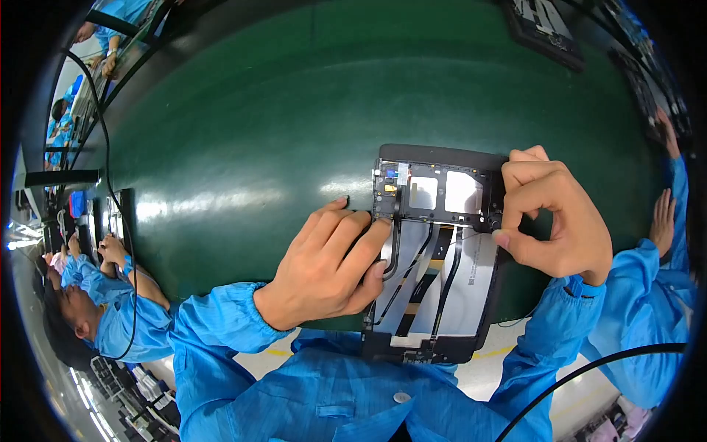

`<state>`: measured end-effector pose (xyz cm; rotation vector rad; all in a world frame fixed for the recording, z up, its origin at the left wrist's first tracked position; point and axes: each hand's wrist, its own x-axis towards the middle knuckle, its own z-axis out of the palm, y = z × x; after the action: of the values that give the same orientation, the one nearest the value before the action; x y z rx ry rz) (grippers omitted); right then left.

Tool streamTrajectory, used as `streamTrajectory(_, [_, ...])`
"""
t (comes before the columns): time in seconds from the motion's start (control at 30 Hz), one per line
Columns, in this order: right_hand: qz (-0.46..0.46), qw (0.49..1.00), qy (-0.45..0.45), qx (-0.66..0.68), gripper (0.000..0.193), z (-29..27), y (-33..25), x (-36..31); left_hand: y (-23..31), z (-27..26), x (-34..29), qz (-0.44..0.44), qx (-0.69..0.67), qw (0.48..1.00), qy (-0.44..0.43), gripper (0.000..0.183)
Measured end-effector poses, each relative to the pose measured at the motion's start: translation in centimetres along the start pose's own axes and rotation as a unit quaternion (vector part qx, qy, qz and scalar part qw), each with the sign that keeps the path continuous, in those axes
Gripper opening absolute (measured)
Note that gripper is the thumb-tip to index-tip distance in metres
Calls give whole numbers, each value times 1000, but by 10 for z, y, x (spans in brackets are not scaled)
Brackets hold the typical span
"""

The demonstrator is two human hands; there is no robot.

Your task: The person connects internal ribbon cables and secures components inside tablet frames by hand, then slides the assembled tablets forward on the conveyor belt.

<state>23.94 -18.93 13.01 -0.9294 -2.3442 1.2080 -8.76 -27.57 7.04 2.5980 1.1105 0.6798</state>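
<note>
An opened tablet, its inside facing up, lies across the near edge of the green table. It shows a dark board frame, pale battery cells and black ribbon cables. My left hand is at its left side, thumb and forefinger closed round a slim dark curved strip; I cannot tell whether that is a cable or a tool. My right hand has its thumb and forefinger bent together at the tablet's right edge, gripping it there. The right fingertips partly cover that edge.
The green table spreads beyond the tablet. Another dark device lies at the far right. A black cable hangs at the left. People in blue sit close on the left and right.
</note>
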Motion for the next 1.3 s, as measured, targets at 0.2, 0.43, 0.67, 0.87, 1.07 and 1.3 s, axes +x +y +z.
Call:
streamTrajectory(0.2, [44, 998, 4, 52, 15, 2, -14, -4, 2, -6, -10, 8, 27, 999, 23, 41])
streamTrajectory(0.43, [100, 990, -60, 79, 16, -1, -8, -11, 4, -8, -22, 31, 86, 990, 111, 32])
streamTrajectory(0.67, [158, 981, -93, 60, 19, -10, -6, -27, -5, -7, -2, 122, 31, 981, 148, 32])
streamTrajectory(0.87, [154, 980, -98, 77, 24, -18, -1, -31, -8, -15, 21, 170, 25, 983, 57, 33])
streamTrajectory(1.07, [211, 965, -110, 114, 22, -28, 3, -40, -6, -8, 50, 180, -28, 983, -30, 43])
streamTrajectory(1.3, [228, 958, -143, 101, 20, -27, 11, -41, 11, 5, 62, 214, -120, 964, -103, 65])
